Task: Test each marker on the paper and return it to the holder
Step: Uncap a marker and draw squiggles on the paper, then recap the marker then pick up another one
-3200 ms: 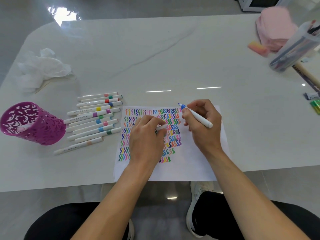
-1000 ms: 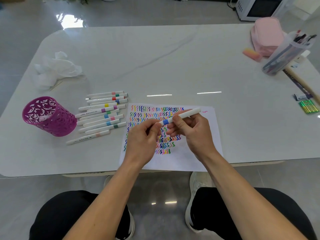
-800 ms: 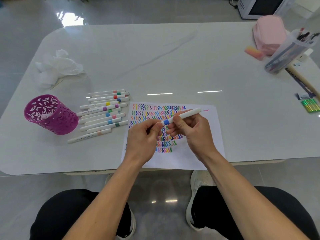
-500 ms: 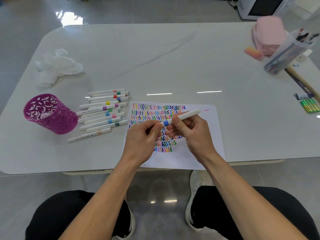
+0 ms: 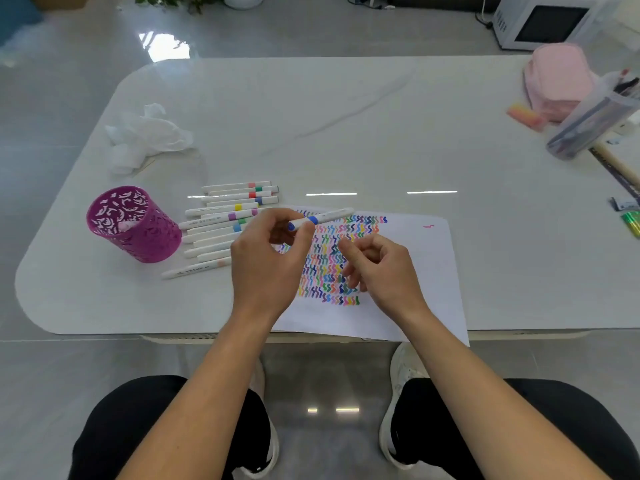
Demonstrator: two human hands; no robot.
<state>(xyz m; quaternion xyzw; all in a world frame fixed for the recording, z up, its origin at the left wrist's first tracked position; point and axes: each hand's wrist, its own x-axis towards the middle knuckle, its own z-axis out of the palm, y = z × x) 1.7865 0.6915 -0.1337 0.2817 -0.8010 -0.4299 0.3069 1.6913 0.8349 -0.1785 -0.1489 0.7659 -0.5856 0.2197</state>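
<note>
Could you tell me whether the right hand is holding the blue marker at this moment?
No, the blue marker is pinched in the left hand, while the right hand hovers empty over the paper.

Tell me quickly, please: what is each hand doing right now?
Left hand: closed on the capped blue marker, held above the paper.
Right hand: holds nothing, fingers loosely curled.

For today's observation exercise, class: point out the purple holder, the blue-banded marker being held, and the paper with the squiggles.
purple holder [image 5: 145, 237], head view, on its perforated side wall.
blue-banded marker [image 5: 312, 220], head view, on the blue band.
paper [image 5: 419, 271], head view, on a blank part right of the squiggles.
</note>
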